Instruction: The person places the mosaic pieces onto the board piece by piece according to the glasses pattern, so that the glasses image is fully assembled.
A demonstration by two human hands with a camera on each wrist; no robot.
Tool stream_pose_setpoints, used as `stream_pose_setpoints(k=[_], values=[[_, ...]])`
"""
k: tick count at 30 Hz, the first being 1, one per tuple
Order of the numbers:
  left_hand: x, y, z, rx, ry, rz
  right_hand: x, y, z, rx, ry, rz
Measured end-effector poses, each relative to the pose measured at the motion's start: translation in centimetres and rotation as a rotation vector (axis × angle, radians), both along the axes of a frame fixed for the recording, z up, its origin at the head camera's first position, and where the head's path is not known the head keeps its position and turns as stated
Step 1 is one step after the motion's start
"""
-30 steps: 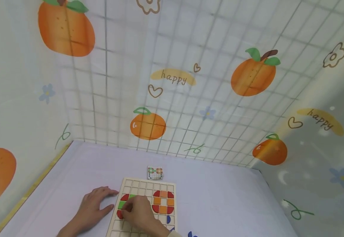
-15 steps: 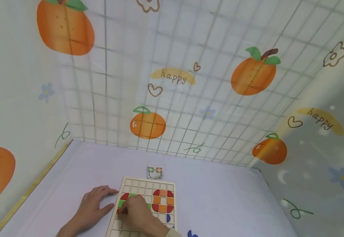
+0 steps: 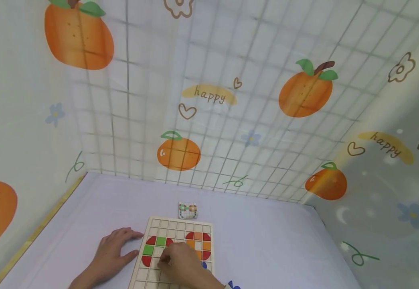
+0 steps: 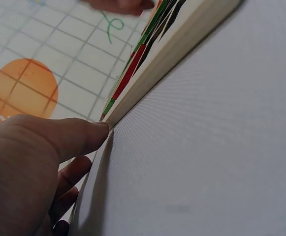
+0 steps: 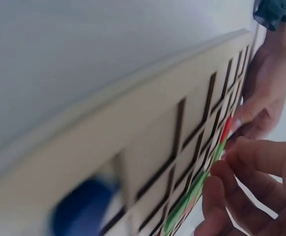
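A wooden grid board (image 3: pixel 166 224) lies on the pale table. On its left side sit red (image 3: pixel 152 241) and green pieces (image 3: pixel 160 241); on its right is a ring of red and orange pieces (image 3: pixel 198 236). My left hand (image 3: pixel 113 251) rests flat on the table, thumb (image 4: pixel 74 135) against the board's left edge (image 4: pixel 182 54). My right hand (image 3: pixel 178 265) hovers low over the board's middle, fingers curled, fingertips (image 5: pixel 221 167) pinching a green piece (image 5: pixel 192 196) at the board surface. That piece is mostly hidden.
A small pattern card (image 3: pixel 188 210) lies just beyond the board. Blue pieces sit at the board's right side (image 3: pixel 205 265) and on the table by my right wrist (image 3: pixel 233 285). Printed fabric walls (image 3: pixel 209 100) enclose the table on three sides.
My right hand slid right and toward me across the board, uncovering the left cluster of red and green pieces and covering part of the orange ring. The left hand stayed put.
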State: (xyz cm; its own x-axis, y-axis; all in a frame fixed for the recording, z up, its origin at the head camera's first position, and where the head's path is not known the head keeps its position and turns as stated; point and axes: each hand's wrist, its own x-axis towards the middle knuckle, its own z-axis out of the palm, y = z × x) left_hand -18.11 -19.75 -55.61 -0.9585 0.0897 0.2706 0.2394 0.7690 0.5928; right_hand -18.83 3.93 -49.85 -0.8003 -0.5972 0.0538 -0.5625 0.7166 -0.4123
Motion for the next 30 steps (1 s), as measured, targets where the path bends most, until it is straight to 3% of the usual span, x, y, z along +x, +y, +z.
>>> stream_pose_setpoints(k=[7, 12, 18, 22, 30], values=[[0.0, 0.0, 0.0, -0.008, -0.025, 0.004, 0.7, 5.9, 0.0, -0.078, -0.043, -0.072], [-0.1, 0.1, 0.0, -0.013, -0.026, 0.000, 1.2, 10.2, 0.1, -0.081, -0.149, -0.187], [0.0, 0.0, 0.0, -0.006, 0.007, -0.006, 1.6, 14.3, 0.2, 0.040, -0.236, -0.390], [-0.1, 0.0, -0.2, -0.008, -0.007, -0.007, 2.1, 17.3, 0.3, 0.150, -0.268, -0.473], [-0.2, 0.0, -0.2, -0.006, -0.012, -0.013, 2.4, 22.9, 0.8, 0.368, -0.389, -0.482]])
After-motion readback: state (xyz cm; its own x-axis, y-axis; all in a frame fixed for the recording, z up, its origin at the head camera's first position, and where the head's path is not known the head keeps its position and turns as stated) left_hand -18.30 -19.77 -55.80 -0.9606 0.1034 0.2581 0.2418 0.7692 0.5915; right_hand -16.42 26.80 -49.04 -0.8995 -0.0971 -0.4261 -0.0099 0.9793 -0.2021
